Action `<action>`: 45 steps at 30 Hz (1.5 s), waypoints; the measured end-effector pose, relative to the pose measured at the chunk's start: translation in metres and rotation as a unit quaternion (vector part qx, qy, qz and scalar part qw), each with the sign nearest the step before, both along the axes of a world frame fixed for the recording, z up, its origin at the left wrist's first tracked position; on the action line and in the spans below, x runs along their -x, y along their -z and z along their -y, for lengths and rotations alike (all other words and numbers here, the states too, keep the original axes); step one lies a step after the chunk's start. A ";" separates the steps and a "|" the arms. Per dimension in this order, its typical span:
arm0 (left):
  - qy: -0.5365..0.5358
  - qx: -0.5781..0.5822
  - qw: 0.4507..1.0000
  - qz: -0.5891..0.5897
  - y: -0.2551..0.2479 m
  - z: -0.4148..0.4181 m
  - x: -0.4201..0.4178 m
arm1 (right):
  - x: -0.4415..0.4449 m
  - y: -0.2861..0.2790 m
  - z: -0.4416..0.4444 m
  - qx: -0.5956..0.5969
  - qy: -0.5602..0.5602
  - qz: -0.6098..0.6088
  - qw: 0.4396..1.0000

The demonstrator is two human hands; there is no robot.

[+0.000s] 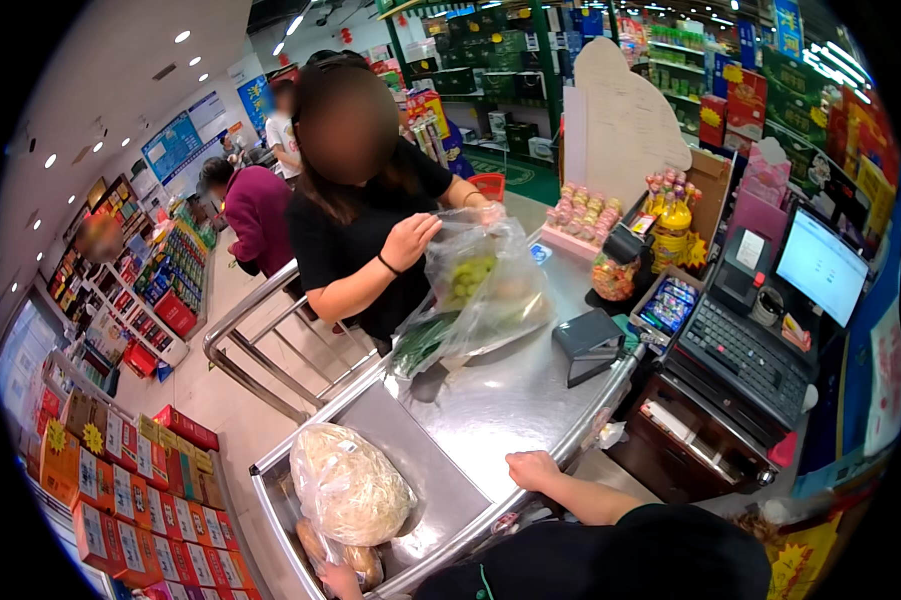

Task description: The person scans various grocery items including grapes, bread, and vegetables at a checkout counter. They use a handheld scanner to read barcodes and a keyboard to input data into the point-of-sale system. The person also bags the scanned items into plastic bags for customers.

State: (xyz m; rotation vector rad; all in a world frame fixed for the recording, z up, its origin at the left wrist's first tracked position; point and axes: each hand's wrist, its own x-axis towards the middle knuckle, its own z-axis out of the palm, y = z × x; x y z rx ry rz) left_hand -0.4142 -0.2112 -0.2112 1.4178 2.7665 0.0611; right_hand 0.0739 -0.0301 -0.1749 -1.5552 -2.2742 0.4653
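Observation:
At the bottom left, my left hand [339, 579] touches a clear plastic bag of brown, rounded produce [360, 564]; whether its fingers grip the bag is not clear. Just above lies a large clear bag of pale strands [353, 484], like bean sprouts, with small white labels. Both bags sit in the recessed end of the metal checkout counter [488, 390]. My right hand [531, 471] rests loosely curled and without an object on the counter's near edge. Across the counter, a person in black holds up a clear plastic carrier bag [495, 300] containing green grapes [471, 279] and dark green produce [422, 345].
A black scanner stand [589, 341] sits on the counter, right of centre. Beyond it are a candy jar [615, 274], a candy box [668, 304], a keyboard [747, 356] and a monitor [823, 262]. A steel railing [255, 352] borders the far left side; stacked cartons [135, 495] stand left.

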 end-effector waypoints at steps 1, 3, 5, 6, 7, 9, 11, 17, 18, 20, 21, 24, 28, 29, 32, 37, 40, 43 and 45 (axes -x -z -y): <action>-0.029 -0.034 0.999 -0.005 -0.013 0.013 -0.010 | 0.004 0.000 -0.001 -0.005 -0.014 -0.004 1.000; -0.049 -0.084 0.995 -0.021 -0.037 0.007 -0.030 | 0.006 0.005 -0.003 -0.010 -0.010 0.000 1.000; -0.071 -0.111 0.991 -0.039 -0.064 0.001 -0.052 | 0.005 0.005 -0.003 -0.023 -0.010 -0.007 1.000; -0.085 -0.119 0.988 -0.049 -0.079 -0.001 -0.066 | 0.005 0.006 -0.004 -0.025 -0.013 -0.009 1.000; -0.095 -0.123 0.986 -0.060 -0.096 -0.005 -0.080 | 0.004 0.007 -0.004 -0.026 -0.015 -0.012 0.999; -0.115 -0.123 0.983 -0.080 -0.124 -0.012 -0.103 | 0.005 0.008 -0.004 -0.026 -0.016 -0.015 0.999; -0.133 -0.103 0.983 -0.075 -0.126 -0.017 -0.107 | 0.005 0.009 -0.004 -0.025 -0.017 -0.016 0.999; -0.140 -0.044 0.985 -0.094 0.019 -0.002 -0.019 | 0.004 0.013 -0.003 -0.021 -0.003 -0.013 1.000; -0.152 -0.067 0.983 -0.074 0.032 0.000 -0.017 | 0.003 0.013 -0.003 -0.021 -0.003 -0.012 1.000; -0.181 -0.116 0.976 -0.036 0.053 0.009 -0.010 | 0.005 0.011 -0.003 -0.021 -0.010 -0.014 1.000; -0.191 -0.142 0.971 -0.014 0.064 0.008 -0.007 | 0.004 0.013 -0.004 -0.023 -0.010 -0.012 1.000; -0.193 -0.241 0.951 0.001 0.091 0.016 0.003 | 0.006 0.013 -0.004 -0.025 -0.018 -0.016 0.999; -0.156 -0.321 0.934 0.013 0.085 0.008 -0.016 | 0.001 0.007 -0.004 -0.016 -0.007 -0.008 1.000; -0.160 -0.317 0.934 0.038 0.071 0.003 -0.025 | 0.000 0.006 -0.005 -0.014 -0.003 -0.004 1.000; -0.166 -0.342 0.925 0.024 0.066 0.017 -0.025 | 0.007 0.005 -0.004 -0.004 -0.015 -0.010 1.000; -0.199 -0.302 0.932 0.009 0.031 0.011 -0.061 | 0.003 0.008 -0.003 -0.022 -0.016 -0.019 0.999; -0.213 -0.388 0.897 -0.016 0.005 -0.006 -0.093 | 0.002 0.008 -0.004 -0.029 -0.015 -0.012 0.999; -0.244 -0.400 0.883 -0.017 0.008 0.004 -0.093 | 0.004 0.010 -0.004 -0.036 -0.024 -0.007 0.999; -0.254 -0.411 0.876 -0.015 0.009 0.005 -0.091 | 0.007 0.010 -0.005 -0.032 -0.034 -0.012 0.999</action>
